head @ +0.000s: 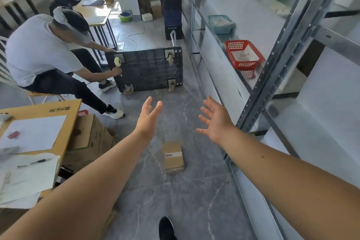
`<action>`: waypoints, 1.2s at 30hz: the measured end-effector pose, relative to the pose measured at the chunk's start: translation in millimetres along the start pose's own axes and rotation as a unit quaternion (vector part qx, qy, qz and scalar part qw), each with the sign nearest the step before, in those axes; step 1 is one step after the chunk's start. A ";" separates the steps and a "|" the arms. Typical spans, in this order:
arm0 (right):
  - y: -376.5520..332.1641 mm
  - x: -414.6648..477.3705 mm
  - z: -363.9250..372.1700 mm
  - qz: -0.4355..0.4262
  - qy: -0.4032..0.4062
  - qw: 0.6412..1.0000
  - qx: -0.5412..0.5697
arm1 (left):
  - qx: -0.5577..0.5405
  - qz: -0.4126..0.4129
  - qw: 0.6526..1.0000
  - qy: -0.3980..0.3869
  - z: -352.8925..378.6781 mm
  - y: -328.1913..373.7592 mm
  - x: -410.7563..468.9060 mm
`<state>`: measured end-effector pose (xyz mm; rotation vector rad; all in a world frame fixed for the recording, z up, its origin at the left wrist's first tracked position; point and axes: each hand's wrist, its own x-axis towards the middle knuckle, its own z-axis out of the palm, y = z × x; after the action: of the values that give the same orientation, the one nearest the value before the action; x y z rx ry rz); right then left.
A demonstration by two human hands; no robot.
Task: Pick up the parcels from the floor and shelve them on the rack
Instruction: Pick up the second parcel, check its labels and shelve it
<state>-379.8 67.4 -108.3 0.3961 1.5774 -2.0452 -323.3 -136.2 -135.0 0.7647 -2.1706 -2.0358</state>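
The grey marbled floor point(194, 197) runs ahead of you, with the tall metal rack point(280, 68) of perforated steel posts and pale shelves along your right, close enough to shelve from where you stand. Both your arms stretch forward, left hand point(149, 119) and right hand point(215, 121) empty with fingers point(155, 108) spread wide, probably readying a two-handed grab. The one parcel point(173, 157) you can see, a small taped cardboard box with a printed label, lies flat on the floor below and between your hands, untouched, near the rack's foot.
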 end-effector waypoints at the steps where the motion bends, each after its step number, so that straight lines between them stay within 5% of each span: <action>1: -0.6 10.1 8.3 0.005 0.000 1.000 0.001 | -0.001 -0.001 1.000 0.001 -4.7 -0.8 12.1; 14: 10.9 112.8 74.6 0.073 0.023 0.997 0.022 | 0.000 -0.066 0.998 -0.020 -30.4 -21.0 121.6; 36: 57.7 302.8 2.6 0.211 0.069 0.975 -0.008 | 0.003 -0.292 0.956 0.009 45.7 -146.6 249.1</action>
<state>-595.5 -13.6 -313.1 0.8085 1.4381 -1.7059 -513.5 -193.0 -350.0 1.5734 -2.1106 -2.2330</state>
